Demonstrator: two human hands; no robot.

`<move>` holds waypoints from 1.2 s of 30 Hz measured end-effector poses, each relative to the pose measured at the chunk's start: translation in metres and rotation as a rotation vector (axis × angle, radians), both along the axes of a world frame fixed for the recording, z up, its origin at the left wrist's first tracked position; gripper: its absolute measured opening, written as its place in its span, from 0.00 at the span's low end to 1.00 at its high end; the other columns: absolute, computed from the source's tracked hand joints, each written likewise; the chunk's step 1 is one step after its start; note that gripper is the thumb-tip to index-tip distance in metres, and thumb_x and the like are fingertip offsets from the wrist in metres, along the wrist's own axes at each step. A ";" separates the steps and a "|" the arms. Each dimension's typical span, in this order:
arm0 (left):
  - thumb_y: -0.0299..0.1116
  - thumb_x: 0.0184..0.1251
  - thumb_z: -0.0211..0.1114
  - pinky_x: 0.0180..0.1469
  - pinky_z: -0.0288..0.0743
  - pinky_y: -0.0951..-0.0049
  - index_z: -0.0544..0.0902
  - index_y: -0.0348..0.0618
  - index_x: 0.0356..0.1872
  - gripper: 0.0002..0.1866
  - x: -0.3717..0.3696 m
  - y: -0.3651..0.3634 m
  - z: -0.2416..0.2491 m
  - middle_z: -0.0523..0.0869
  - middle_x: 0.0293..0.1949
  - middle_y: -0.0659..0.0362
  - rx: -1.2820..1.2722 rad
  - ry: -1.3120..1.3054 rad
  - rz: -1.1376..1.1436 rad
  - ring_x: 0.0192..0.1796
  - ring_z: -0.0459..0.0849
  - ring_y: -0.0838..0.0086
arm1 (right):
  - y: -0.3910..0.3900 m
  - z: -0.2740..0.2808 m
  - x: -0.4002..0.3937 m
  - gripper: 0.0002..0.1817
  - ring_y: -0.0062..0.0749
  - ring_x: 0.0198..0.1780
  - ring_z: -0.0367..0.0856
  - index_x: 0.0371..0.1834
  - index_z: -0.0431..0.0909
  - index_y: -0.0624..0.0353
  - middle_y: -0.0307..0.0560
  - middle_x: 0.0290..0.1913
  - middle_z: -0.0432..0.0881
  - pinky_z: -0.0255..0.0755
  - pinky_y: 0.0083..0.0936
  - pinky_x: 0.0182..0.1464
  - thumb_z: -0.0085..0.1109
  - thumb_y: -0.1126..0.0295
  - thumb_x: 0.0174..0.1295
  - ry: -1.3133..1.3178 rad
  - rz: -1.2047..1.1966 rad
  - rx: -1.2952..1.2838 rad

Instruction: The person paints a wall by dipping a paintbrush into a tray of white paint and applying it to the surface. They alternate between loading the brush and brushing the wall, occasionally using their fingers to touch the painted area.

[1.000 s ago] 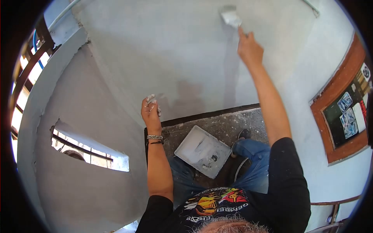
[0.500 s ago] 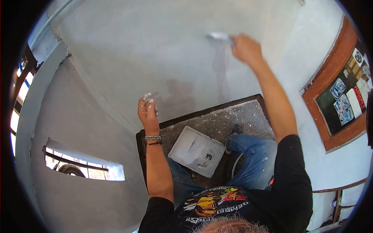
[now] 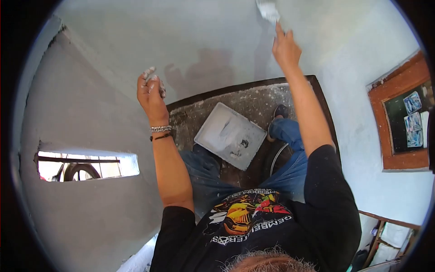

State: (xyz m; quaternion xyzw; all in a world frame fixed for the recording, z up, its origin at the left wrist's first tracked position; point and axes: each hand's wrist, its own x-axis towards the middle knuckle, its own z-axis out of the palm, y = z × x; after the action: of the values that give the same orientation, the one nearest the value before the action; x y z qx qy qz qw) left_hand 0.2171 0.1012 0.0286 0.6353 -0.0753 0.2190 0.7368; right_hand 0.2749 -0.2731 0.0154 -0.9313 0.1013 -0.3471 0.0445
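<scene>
Holding white-smeared putty knife [image 3: 269,12] in R grip [image 3: 287,51], closed round handle w/ index finger extended twd blade. Pointing away from body, up & slightly L in view, w/ long axis roughly continuing line of forearm [image 3: 309,109]. Seen at top edge of view by gray wall [image 3: 199,27]; can't tell if touching. Holding L grip [image 3: 151,97] before wall too, half-curled, w/ white-caked fingertips; can't tell if clasping anything. Straddling rectangular gray tray [image 3: 220,154], askew btwn jeans-clad legs [image 3: 288,130].

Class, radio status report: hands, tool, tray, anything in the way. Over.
Right hand gripping whitened tool at the wall. Left hand raised, smeared white. Tray below, clear of both hands. No obstruction seen near tool.
</scene>
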 end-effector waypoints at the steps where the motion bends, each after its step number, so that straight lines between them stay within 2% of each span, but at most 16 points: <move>1: 0.29 0.70 0.57 0.25 0.58 0.84 0.75 0.33 0.54 0.15 0.000 0.004 0.000 0.71 0.21 0.68 -0.020 -0.004 0.004 0.23 0.64 0.88 | 0.005 -0.032 -0.004 0.29 0.54 0.36 0.81 0.71 0.65 0.39 0.55 0.48 0.74 0.77 0.47 0.34 0.53 0.64 0.65 0.037 0.010 0.048; 6: 0.28 0.70 0.56 0.24 0.57 0.85 0.77 0.35 0.55 0.15 -0.004 0.011 0.002 0.71 0.22 0.69 0.000 0.001 0.033 0.22 0.65 0.88 | 0.026 -0.139 -0.033 0.27 0.55 0.35 0.82 0.69 0.67 0.43 0.57 0.49 0.76 0.77 0.48 0.34 0.53 0.66 0.64 0.190 0.043 0.160; 11: 0.28 0.70 0.56 0.24 0.57 0.85 0.77 0.35 0.55 0.15 -0.003 0.012 0.004 0.71 0.21 0.69 -0.001 -0.015 0.040 0.22 0.64 0.88 | 0.026 -0.176 -0.049 0.27 0.56 0.40 0.84 0.66 0.71 0.47 0.57 0.50 0.77 0.78 0.48 0.38 0.56 0.67 0.61 0.452 0.020 0.163; 13: 0.28 0.70 0.56 0.24 0.56 0.85 0.77 0.35 0.55 0.15 -0.004 0.012 0.004 0.71 0.21 0.69 0.026 -0.020 0.035 0.21 0.64 0.88 | 0.023 -0.175 -0.042 0.26 0.56 0.43 0.84 0.64 0.73 0.48 0.57 0.50 0.78 0.79 0.48 0.41 0.57 0.68 0.59 0.644 0.004 0.129; 15: 0.28 0.70 0.55 0.24 0.56 0.85 0.76 0.34 0.55 0.15 -0.003 0.012 0.004 0.70 0.20 0.69 0.036 -0.035 0.028 0.21 0.64 0.88 | 0.017 -0.164 -0.026 0.25 0.55 0.44 0.84 0.63 0.75 0.48 0.56 0.48 0.79 0.78 0.47 0.43 0.57 0.69 0.59 0.599 -0.013 0.087; 18: 0.29 0.70 0.55 0.24 0.56 0.85 0.76 0.34 0.55 0.16 -0.006 0.012 0.000 0.70 0.20 0.69 0.059 -0.045 0.014 0.21 0.64 0.88 | 0.012 -0.108 -0.009 0.23 0.53 0.43 0.84 0.61 0.76 0.48 0.55 0.45 0.80 0.78 0.45 0.43 0.55 0.69 0.60 0.548 -0.019 0.008; 21: 0.28 0.70 0.54 0.24 0.56 0.84 0.76 0.33 0.56 0.16 -0.008 0.013 0.003 0.70 0.20 0.69 0.091 -0.068 0.016 0.22 0.64 0.87 | 0.011 -0.052 -0.027 0.23 0.52 0.41 0.83 0.62 0.75 0.48 0.55 0.43 0.79 0.78 0.45 0.41 0.53 0.68 0.62 0.369 -0.016 0.068; 23: 0.28 0.71 0.54 0.24 0.56 0.84 0.75 0.32 0.57 0.17 -0.013 0.014 0.008 0.70 0.20 0.68 0.096 -0.078 0.022 0.22 0.64 0.87 | 0.015 -0.036 -0.048 0.23 0.52 0.41 0.83 0.64 0.74 0.47 0.56 0.43 0.79 0.77 0.46 0.41 0.52 0.68 0.64 0.268 -0.010 0.144; 26: 0.28 0.71 0.54 0.25 0.57 0.84 0.74 0.30 0.57 0.17 -0.016 0.013 0.014 0.70 0.20 0.68 0.089 -0.077 0.060 0.23 0.64 0.87 | 0.018 -0.072 -0.047 0.29 0.54 0.41 0.83 0.71 0.66 0.45 0.58 0.47 0.76 0.77 0.46 0.41 0.52 0.68 0.65 -0.051 0.010 0.239; 29: 0.28 0.71 0.54 0.25 0.57 0.84 0.74 0.29 0.57 0.18 -0.017 0.011 0.017 0.70 0.20 0.67 0.056 -0.091 0.052 0.22 0.64 0.87 | 0.039 -0.115 -0.023 0.35 0.56 0.42 0.82 0.76 0.56 0.43 0.62 0.53 0.73 0.77 0.47 0.41 0.52 0.70 0.64 0.026 -0.094 0.387; 32: 0.28 0.70 0.53 0.25 0.57 0.83 0.73 0.28 0.57 0.18 -0.017 0.006 0.019 0.71 0.21 0.67 0.075 -0.096 0.064 0.22 0.64 0.86 | 0.050 -0.192 -0.008 0.38 0.57 0.44 0.83 0.77 0.52 0.41 0.62 0.58 0.70 0.77 0.47 0.42 0.52 0.71 0.63 0.318 -0.100 0.281; 36: 0.28 0.70 0.53 0.24 0.56 0.83 0.73 0.28 0.58 0.18 -0.018 0.008 0.018 0.71 0.21 0.66 0.082 -0.122 0.046 0.22 0.64 0.86 | 0.046 -0.237 -0.041 0.32 0.60 0.42 0.82 0.75 0.58 0.42 0.61 0.54 0.73 0.76 0.52 0.40 0.50 0.67 0.65 0.490 -0.059 0.264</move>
State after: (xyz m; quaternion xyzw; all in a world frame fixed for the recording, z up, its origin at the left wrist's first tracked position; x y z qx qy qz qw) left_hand 0.1991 0.1087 0.0470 0.6517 -0.1143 0.2711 0.6991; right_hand 0.2334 -0.2270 -0.2221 -0.9703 0.1803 -0.0962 0.1297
